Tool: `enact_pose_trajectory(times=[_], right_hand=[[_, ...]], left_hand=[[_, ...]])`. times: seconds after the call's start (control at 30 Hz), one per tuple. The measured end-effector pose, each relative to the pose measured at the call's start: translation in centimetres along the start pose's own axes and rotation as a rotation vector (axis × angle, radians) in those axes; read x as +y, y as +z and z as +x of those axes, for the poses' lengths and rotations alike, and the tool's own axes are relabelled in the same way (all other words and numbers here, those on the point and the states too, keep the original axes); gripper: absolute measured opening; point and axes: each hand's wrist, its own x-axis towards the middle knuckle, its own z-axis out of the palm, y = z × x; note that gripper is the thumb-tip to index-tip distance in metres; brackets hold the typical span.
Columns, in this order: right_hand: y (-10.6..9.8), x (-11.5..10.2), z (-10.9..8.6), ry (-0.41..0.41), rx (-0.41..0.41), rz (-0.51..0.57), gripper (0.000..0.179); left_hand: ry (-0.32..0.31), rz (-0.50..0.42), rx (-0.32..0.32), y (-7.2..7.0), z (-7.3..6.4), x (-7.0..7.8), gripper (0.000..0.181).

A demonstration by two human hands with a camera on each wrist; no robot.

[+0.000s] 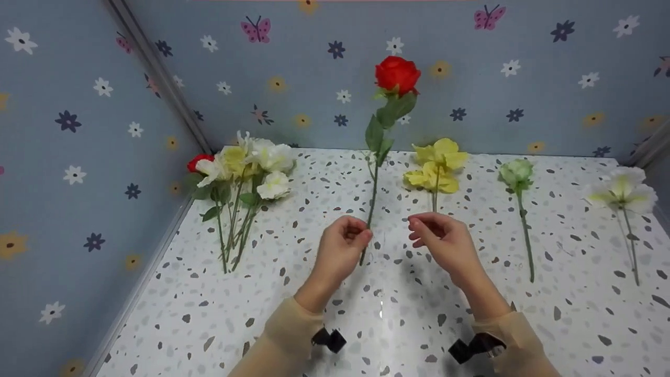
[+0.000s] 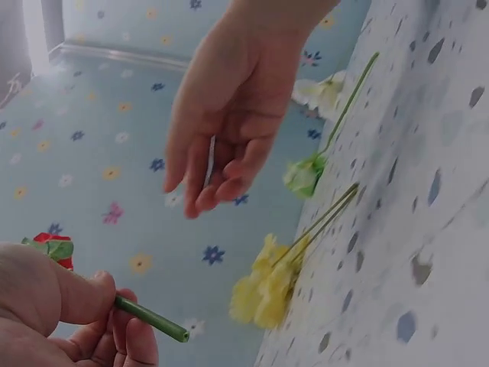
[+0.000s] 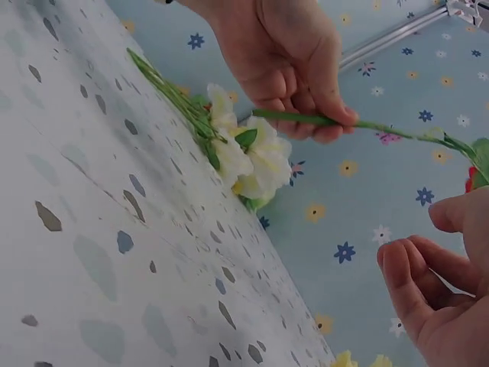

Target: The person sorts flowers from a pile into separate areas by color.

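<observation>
My left hand [image 1: 343,246] pinches the green stem of an artificial red rose [image 1: 397,76] between thumb and fingers, low down near the cut end. The rose stands nearly upright above the table, its bloom before the back wall. In the left wrist view the stem end [image 2: 157,319] sticks out past the fingertips. To the right of the stem, my right hand [image 1: 445,241] hovers with loosely bent fingers and nothing gripped. Beyond that hand lie yellow flowers [image 1: 437,165], their stems partly hidden behind it.
A bunch of white, yellow and red flowers [image 1: 261,162] lies at the left. Off to the right are a pale green flower [image 1: 517,173] and white flowers [image 1: 623,191]. Patterned walls [image 1: 335,104] enclose the speckled tabletop [image 1: 220,324] at the back and left.
</observation>
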Motion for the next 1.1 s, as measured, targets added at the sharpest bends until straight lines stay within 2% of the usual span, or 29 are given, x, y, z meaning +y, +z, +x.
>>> enact_pose_trajectory(times=[0.13,0.33,0.47,0.67,0.93,1.1], right_hand=[[0.5,-0.4,-0.7,-0.027,-0.004,0.058,0.026],[1.0,-1.2,-1.4,-0.069,0.000,0.166,0.022],[1.5,-1.6,-1.6,-0.082,0.009,0.210,0.020],[1.8,-1.5,-1.6,-0.078,0.040,0.192,0.016],[1.0,-1.4,-1.6,-0.082,0.070,0.165,0.015],[0.5,-1.4,-1.6,-0.071,0.085,0.197,0.017]], left_hand=[[0.033,0.032,-0.065,1.8,-1.3,-0.4,0.008],[0.047,0.053,-0.132,3.0,-2.4,-0.6,0.009],[0.050,0.079,-0.162,3.3,-2.7,-0.5,0.009],[0.045,0.121,-0.213,3.3,-2.7,-0.5,0.009],[0.001,0.151,-0.297,3.7,-2.7,-0.7,0.006],[-0.007,0.163,-0.345,3.9,-2.9,-0.6,0.006]])
